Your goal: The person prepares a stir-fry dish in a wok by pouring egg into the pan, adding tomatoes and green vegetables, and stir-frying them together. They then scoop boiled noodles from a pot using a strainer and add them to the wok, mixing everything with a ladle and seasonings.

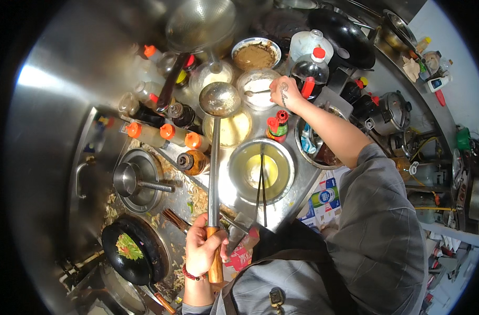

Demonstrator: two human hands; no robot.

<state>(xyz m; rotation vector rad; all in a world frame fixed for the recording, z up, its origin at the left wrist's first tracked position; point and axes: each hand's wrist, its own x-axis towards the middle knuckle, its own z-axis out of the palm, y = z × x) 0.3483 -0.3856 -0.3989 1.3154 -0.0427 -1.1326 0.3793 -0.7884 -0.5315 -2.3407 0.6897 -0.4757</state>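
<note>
My left hand (204,246) grips the wooden handle of a long steel ladle (219,98). The ladle's bowl hangs over the seasoning containers, with some food bits on its inside. My right hand (283,92) pinches a small spoon (255,93) over a clear bowl of white powder (256,84). The spoon's tip is inside that bowl's rim. Just behind it sits a patterned bowl of brown powder (255,56). A container of yellowish contents (233,128) lies below the ladle's bowl, and another tub with pale contents (215,76) stands beside the white powder.
A black wok (131,250) with chopped greens and reddish bits sits at lower left. A metal basin of liquid (261,147) has chopsticks across it. Orange-capped squeeze bottles (144,134) line the left side. A dark-liquid jug (310,71) stands beside my right forearm. A perforated strainer (202,23) is at the top.
</note>
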